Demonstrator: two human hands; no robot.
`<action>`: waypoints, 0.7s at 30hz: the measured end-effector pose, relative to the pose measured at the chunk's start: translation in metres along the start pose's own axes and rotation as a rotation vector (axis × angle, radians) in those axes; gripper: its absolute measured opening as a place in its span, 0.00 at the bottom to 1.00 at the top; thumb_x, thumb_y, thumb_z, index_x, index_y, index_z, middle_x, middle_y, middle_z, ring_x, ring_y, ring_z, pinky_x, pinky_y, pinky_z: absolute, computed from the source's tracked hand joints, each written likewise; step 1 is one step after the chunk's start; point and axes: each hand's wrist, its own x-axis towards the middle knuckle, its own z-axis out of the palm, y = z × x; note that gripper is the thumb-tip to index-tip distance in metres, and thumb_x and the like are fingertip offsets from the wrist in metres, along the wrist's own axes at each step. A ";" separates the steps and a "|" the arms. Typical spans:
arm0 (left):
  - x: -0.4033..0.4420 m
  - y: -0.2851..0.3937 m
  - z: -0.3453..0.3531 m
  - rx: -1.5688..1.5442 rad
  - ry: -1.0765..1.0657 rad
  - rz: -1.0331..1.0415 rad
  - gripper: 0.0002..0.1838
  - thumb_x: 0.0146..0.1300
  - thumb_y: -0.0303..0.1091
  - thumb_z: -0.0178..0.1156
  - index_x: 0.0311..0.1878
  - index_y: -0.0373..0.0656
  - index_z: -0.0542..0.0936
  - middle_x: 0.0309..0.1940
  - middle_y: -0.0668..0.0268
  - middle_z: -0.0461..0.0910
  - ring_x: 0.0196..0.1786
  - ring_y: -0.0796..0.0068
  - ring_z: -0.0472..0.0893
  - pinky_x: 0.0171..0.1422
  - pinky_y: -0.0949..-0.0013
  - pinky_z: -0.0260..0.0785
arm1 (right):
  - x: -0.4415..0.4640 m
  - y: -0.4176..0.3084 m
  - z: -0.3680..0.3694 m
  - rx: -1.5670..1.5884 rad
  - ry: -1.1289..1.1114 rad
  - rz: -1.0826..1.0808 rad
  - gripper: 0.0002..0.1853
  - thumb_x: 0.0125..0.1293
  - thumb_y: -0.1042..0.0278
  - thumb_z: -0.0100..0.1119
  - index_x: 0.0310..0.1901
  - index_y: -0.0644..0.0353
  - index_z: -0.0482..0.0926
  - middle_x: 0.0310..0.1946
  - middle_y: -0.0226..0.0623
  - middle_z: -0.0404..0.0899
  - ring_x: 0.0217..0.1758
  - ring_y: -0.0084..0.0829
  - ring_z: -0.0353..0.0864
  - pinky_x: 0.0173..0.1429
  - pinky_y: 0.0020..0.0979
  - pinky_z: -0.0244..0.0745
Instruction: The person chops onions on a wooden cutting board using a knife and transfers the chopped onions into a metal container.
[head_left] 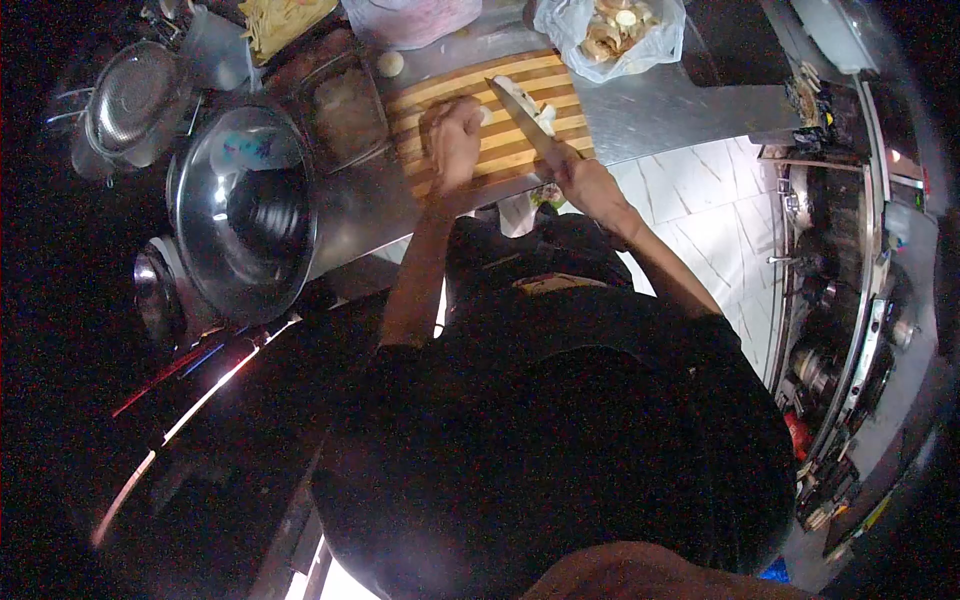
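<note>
A striped wooden cutting board (510, 155) lies on the metal counter. My right hand (585, 185) is closed round the handle of a knife (530, 117), whose blade points up and left over the board. White cut pieces (546, 118) lie along the blade's right side. On the board's left part is my left hand (457, 132), its fingers curled; a small pale piece (486, 116) shows beside them. Whether those fingers hold that piece is hidden. A round pale item (391, 65) rests at the board's upper left corner.
Left of the board are a rectangular container (345, 108), a large clear bowl (245, 210) and a metal strainer (138, 100). Beyond the board stand a plastic bag with peelings (612, 40) and a pink-tinted bag (412, 18). Shelves with cookware line the right side.
</note>
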 end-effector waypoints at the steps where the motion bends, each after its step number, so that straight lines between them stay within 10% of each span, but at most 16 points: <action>1: -0.001 0.003 0.000 -0.082 -0.069 -0.054 0.11 0.56 0.37 0.63 0.41 0.45 0.83 0.37 0.58 0.82 0.41 0.56 0.81 0.50 0.62 0.71 | -0.003 -0.006 -0.001 -0.025 -0.003 0.017 0.19 0.67 0.60 0.45 0.58 0.55 0.64 0.28 0.57 0.79 0.36 0.59 0.78 0.41 0.54 0.72; 21: -0.004 0.019 0.009 -0.036 0.017 -0.231 0.06 0.51 0.41 0.65 0.33 0.55 0.85 0.32 0.64 0.83 0.34 0.60 0.82 0.42 0.62 0.73 | -0.014 -0.033 -0.029 -0.091 -0.075 0.029 0.17 0.65 0.58 0.47 0.51 0.57 0.66 0.31 0.59 0.78 0.38 0.60 0.78 0.41 0.56 0.72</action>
